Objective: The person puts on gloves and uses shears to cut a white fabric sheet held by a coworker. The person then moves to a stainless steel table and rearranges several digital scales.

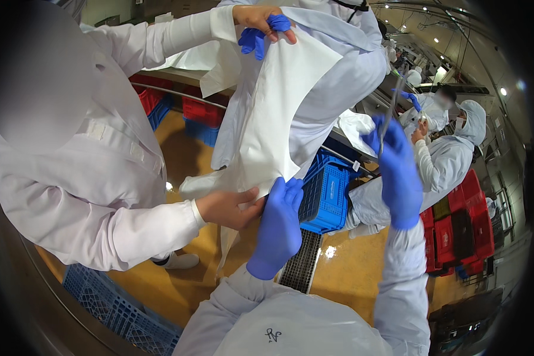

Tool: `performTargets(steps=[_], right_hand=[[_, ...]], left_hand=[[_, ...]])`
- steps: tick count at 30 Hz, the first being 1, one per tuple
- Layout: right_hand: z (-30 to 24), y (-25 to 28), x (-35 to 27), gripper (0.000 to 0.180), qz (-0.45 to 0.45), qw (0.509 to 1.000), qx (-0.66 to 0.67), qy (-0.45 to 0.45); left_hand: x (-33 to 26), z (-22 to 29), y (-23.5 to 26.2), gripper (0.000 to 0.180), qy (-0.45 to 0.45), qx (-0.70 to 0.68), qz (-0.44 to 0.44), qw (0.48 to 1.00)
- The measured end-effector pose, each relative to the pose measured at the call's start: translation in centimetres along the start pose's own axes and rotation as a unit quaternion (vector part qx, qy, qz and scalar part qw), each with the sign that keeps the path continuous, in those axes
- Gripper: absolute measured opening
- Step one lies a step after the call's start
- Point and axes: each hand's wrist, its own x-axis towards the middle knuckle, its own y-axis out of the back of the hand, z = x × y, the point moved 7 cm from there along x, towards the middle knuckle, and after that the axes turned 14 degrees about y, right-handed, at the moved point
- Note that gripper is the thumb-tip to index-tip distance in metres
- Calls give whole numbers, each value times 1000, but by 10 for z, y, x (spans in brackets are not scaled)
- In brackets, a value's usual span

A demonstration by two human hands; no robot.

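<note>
A co-worker on the left spreads a white apron (pixel 267 127) between two bare hands, with crumpled blue gloves (pixel 264 37) tucked in the upper one. Beside the co-worker's lower hand (pixel 228 207), my blue-gloved left hand (pixel 277 228) has its fingertips at the apron's lower corner and seems to pinch it; the exact grip is partly hidden. On the right, my raised right hand (pixel 397 172), also gloved in blue, has its fingers curled around a slender shiny metal tool (pixel 388 115). The tool points upward, and its kind is unclear.
Another person in white (pixel 332 77) stands close behind the apron. Blue crates (pixel 323 196) are stacked beyond my hands, over a floor drain (pixel 301 261). Red crates (pixel 457 225) stand at right, a blue crate (pixel 113 302) at lower left. More people (pixel 445 148) work further right.
</note>
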Motion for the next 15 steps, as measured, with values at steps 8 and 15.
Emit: performTargets(steps=[8, 15], right_hand=[[-25, -58, 177, 29, -286, 896, -220, 260], [65, -75, 212, 18, -343, 939, -16, -6]], left_hand=[[3, -21, 19, 50, -144, 319, -27, 936], [10, -47, 57, 51, -199, 153, 28, 968]])
